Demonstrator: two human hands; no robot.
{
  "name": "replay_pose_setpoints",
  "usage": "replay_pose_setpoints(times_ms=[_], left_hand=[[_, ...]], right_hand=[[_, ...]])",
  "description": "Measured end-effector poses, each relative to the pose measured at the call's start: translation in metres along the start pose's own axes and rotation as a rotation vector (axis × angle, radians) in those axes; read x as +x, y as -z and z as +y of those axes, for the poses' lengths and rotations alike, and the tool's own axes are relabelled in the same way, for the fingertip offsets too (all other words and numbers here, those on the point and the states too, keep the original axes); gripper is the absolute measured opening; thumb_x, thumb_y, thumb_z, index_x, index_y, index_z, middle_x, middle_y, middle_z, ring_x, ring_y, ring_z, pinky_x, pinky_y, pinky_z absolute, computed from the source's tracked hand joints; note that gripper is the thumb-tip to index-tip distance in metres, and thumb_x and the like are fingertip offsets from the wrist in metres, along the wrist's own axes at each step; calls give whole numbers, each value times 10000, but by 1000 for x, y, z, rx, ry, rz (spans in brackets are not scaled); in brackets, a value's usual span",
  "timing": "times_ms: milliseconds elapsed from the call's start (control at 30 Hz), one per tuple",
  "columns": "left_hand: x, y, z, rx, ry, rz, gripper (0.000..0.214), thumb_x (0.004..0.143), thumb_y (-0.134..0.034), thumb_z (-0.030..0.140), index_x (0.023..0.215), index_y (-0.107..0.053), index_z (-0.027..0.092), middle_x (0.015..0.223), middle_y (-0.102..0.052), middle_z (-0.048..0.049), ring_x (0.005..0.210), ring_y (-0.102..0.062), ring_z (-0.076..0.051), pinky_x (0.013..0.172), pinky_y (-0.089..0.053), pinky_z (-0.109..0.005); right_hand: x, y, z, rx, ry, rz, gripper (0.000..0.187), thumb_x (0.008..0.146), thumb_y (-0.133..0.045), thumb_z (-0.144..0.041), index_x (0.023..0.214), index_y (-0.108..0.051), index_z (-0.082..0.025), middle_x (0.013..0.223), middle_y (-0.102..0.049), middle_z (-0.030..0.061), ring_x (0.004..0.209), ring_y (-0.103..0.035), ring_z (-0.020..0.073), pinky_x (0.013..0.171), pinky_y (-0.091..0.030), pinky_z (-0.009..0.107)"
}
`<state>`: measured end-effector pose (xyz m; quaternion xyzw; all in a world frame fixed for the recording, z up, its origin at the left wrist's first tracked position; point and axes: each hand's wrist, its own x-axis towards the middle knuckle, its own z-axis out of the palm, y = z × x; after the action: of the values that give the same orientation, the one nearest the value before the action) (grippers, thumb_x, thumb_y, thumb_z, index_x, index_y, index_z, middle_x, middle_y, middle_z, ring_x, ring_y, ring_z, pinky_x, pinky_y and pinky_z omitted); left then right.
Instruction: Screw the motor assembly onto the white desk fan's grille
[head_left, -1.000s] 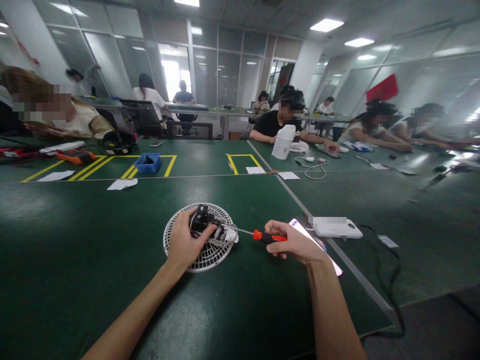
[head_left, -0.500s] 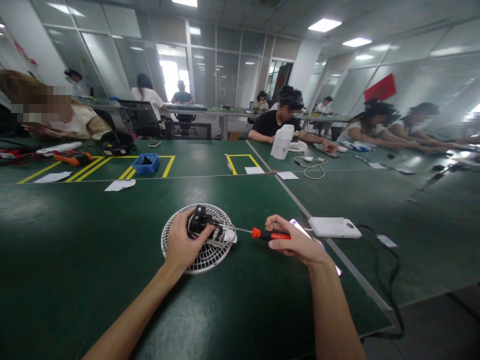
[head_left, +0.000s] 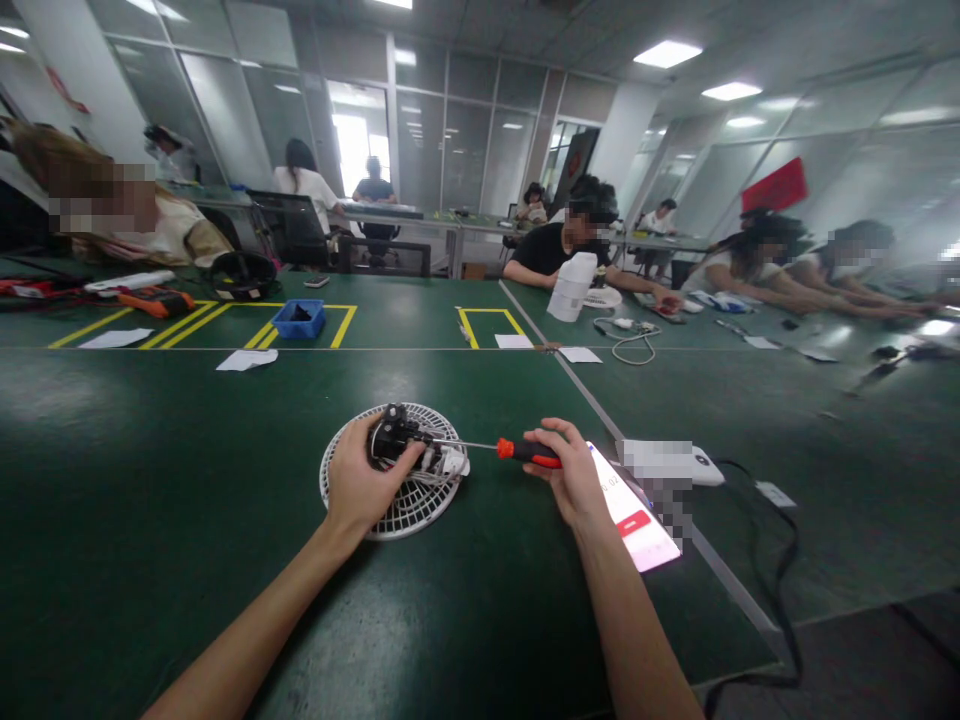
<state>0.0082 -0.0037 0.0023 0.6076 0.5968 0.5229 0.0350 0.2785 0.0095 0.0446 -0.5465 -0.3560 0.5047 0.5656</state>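
Note:
My left hand is closed around a black motor assembly with white wires, which rests on a round white fan grille. In my right hand is a screwdriver with a red and black handle, held level by the fingers. Its metal shaft points left, and the tip meets the motor assembly near my left thumb; the exact contact point is too small to make out. Just right of my right wrist lies a phone with its screen lit.
A white power bank with a black cable lies at the right. Farther back are a blue bin, paper slips, yellow tape marks and a white cable. A co-worker in black sits across the table by a white cylindrical part.
My right hand and the screwdriver have shifted slightly left and up, with the wrist turned, uncovering more of the phone. My left hand keeps its hold on the motor assembly. The view has tilted slightly.

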Motion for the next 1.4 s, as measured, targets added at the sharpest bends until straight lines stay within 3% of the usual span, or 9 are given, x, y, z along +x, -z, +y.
replay_pose_setpoints(times_ms=[100,267,433,567,800,900,1100,1300,1400], left_hand=[[2,3,-1,23,16,14,604,764,-768,580,1198,-628,185,1130,-699,-98,1038,-682,-278,962,-543,-439],[9,11,-5,57,56,34,600,753,-749,568,1189,-623,176,1100,-703,-103,1006,-692,-285,933,-552,-433],[13,17,-10,102,90,44,602,730,-743,566,1165,-618,170,1081,-701,-109,979,-692,-293,901,-558,-437],[12,16,-11,110,44,44,601,736,-735,564,1171,-605,169,1086,-693,-108,1001,-686,-296,925,-555,-450],[8,13,-12,118,-3,57,574,763,-727,550,1173,-600,169,1085,-682,-106,1023,-677,-292,943,-551,-455],[7,13,-12,118,4,55,580,764,-730,553,1173,-601,163,1086,-682,-106,1018,-675,-290,940,-551,-452],[5,9,-10,100,-23,61,568,756,-743,540,1162,-607,165,1063,-690,-92,993,-677,-278,935,-551,-441],[4,9,-5,106,-22,63,542,762,-737,527,1153,-615,172,1056,-693,-91,978,-678,-279,927,-551,-446],[4,9,-5,102,-23,68,543,761,-737,531,1150,-615,172,1055,-694,-94,979,-677,-280,926,-551,-448]], right_hand=[[-3,-8,8,173,29,34,463,596,-761,-365,1001,-552,-286,902,-622,-7,869,-631,202,625,-537,276],[-6,-13,16,312,-25,-106,487,533,-643,-278,997,-493,-293,892,-580,-8,898,-613,217,732,-554,348],[-12,-27,21,248,-13,-55,492,616,-688,-317,1040,-441,-295,825,-563,-37,710,-596,175,580,-485,291],[-16,-32,20,117,33,40,604,683,-726,-420,1161,-375,-306,745,-572,-73,486,-468,136,422,-340,266],[-17,-19,13,299,-16,-77,575,574,-696,-306,1106,-477,-289,929,-604,-13,837,-617,187,648,-525,292],[-14,-17,15,307,-24,-100,550,537,-684,-248,1039,-463,-290,881,-583,-36,798,-616,172,649,-535,289],[-9,-25,21,151,84,164,611,628,-798,-487,1027,-374,-301,695,-531,-118,436,-487,120,377,-355,223],[-13,-19,18,345,65,75,554,596,-746,-350,1088,-503,-273,882,-649,-50,756,-665,166,611,-541,277],[-12,-19,19,360,31,69,593,550,-734,-292,1092,-493,-266,860,-656,-52,723,-647,163,617,-531,284]])
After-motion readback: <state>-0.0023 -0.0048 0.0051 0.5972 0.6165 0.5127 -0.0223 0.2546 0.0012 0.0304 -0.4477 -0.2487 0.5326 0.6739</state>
